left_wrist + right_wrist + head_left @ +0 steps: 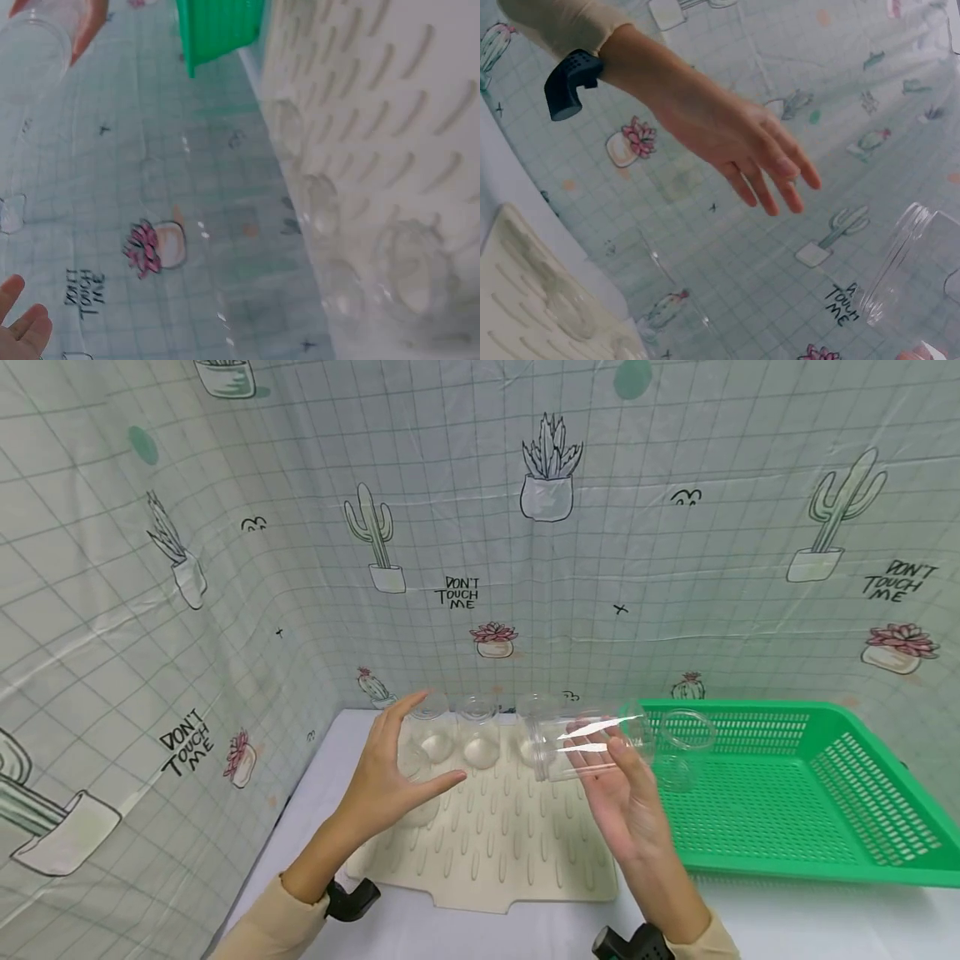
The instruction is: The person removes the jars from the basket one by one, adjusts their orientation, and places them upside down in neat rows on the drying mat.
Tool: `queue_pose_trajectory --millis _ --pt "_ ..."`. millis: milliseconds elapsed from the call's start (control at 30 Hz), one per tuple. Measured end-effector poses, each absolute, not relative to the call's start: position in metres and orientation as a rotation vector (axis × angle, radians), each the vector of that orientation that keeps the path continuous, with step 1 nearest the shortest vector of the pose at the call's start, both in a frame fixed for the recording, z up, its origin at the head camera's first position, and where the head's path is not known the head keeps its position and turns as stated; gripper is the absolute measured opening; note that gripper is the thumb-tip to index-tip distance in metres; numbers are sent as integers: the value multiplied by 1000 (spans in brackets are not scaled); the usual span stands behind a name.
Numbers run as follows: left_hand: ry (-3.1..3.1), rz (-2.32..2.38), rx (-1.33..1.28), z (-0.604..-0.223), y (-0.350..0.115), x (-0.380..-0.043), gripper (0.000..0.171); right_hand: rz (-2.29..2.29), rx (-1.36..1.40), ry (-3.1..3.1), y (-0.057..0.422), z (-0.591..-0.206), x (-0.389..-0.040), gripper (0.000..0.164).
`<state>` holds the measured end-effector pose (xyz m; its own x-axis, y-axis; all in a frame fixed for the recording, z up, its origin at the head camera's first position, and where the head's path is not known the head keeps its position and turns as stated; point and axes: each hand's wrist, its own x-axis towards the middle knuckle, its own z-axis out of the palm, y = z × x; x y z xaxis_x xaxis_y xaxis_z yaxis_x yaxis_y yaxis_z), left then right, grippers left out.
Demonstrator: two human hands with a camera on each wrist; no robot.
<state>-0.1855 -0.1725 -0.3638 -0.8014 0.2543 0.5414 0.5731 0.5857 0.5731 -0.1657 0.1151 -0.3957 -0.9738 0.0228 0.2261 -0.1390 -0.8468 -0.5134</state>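
My right hand grips a clear jar lying nearly sideways above the mat, its threaded mouth toward the left. In the right wrist view, that threaded rim shows at the lower right. Raised to the left is my left hand, thumb and fingers spread apart with nothing between them; it overlaps standing jars behind it. Several clear jars stand along the back and left of the beige ridged mat, such as a jar at the back. The left wrist view catches a jar on the mat too.
A green perforated basket stands on the right, with another clear jar inside at its left end. A white cloth covers the table. Behind and to the left hangs a grid-patterned curtain with cactus drawings.
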Motion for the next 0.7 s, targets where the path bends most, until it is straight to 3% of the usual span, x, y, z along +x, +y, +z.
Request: queue_pose_trajectory --millis 333,433,600,700 --pt "-2557 -1058 -464 -394 -209 -176 113 2982 307 -824 108 -403 -172 13" --pt "-2612 -1064 -413 -405 -220 -175 111 2987 262 -862 105 -406 -172 21" --pt "-2694 -1033 -350 -425 -233 -175 112 2969 180 -962 97 -411 -173 48" --pt "-2745 -985 -320 -438 -238 -177 113 2964 164 -999 92 -415 -174 51"
